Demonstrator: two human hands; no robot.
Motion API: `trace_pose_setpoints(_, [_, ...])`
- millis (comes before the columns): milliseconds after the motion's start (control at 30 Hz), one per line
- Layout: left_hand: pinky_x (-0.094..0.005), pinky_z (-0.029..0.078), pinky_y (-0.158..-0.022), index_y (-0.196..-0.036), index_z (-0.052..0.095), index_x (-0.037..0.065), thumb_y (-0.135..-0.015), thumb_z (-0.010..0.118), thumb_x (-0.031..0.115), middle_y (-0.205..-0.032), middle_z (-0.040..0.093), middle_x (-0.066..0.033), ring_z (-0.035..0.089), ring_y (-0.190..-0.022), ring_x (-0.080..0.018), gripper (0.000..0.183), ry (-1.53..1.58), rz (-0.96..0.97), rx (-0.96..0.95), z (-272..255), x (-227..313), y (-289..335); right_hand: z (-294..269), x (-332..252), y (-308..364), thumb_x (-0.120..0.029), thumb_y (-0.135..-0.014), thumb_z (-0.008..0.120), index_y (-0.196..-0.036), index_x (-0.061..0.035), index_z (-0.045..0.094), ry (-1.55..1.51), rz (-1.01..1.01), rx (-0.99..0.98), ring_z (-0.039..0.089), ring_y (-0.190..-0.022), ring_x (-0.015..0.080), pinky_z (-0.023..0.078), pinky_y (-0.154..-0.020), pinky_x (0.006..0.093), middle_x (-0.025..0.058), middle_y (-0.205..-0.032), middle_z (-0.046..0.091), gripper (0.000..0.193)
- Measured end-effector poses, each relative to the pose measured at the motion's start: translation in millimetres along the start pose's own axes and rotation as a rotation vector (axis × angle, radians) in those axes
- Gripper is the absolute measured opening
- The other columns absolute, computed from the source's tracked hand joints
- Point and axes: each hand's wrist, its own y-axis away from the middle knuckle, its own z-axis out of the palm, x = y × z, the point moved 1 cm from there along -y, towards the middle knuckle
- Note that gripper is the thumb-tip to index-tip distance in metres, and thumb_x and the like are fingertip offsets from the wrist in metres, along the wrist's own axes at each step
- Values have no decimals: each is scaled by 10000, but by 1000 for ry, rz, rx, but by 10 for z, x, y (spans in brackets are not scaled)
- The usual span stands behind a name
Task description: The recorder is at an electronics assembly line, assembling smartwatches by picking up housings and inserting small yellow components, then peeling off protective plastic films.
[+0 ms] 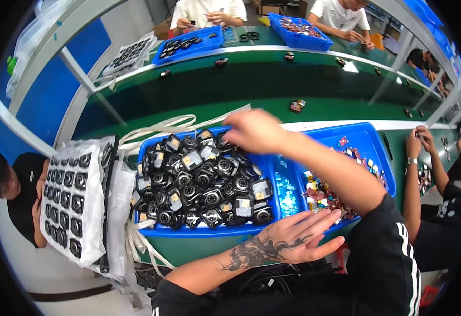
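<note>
My right hand stretches across to the far right corner of a blue tray. Its fingers reach the edge of a heap of black watch-like cases with round dial-like faces; motion blurs them, so I cannot make out a grip. Lower down, my tattooed left hand hovers palm down with fingers stretched out, holding nothing. It overlaps the near edge of a second blue tray. Small red circuit boards with yellow and silver parts lie in that tray, partly hidden by my right forearm.
Shiny blue film pieces lie between the heaps. A white tray of black cases stands at left beside white straps. Beyond, a green conveyor belt carries a small board assembly. Co-workers sit across and on both sides.
</note>
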Motion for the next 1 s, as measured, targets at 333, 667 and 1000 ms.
trace_pose_setpoints(333, [-374,572,-766,-1237,396,14,-746,699,15,-1167,548,-254,630,-980,-324,577,-87,-237,282,-29,-42,95,213,-121,145,-109,-703,815,-1104,-46,514,-113,109,-35,597,-969,424,492,-841,472,238,-1066,549,505])
trace_pose_setpoints(667, [-354,523,-569,-1126,517,52,-1033,272,526,-861,629,-121,641,-657,-245,542,1405,-1307,509,-312,-367,8,-485,-549,1286,-205,-754,750,-924,-61,600,-86,-275,242,569,-835,310,463,-719,438,94,-894,583,269])
trace_pose_setpoints(1000, [-288,509,-700,-1116,471,65,-903,570,-27,-1141,601,-234,613,-859,-219,252,1378,-1404,612,-232,-422,58,-995,1221,1947,-208,-757,780,-837,-50,698,147,565,64,671,-816,300,522,-722,396,147,-822,682,196])
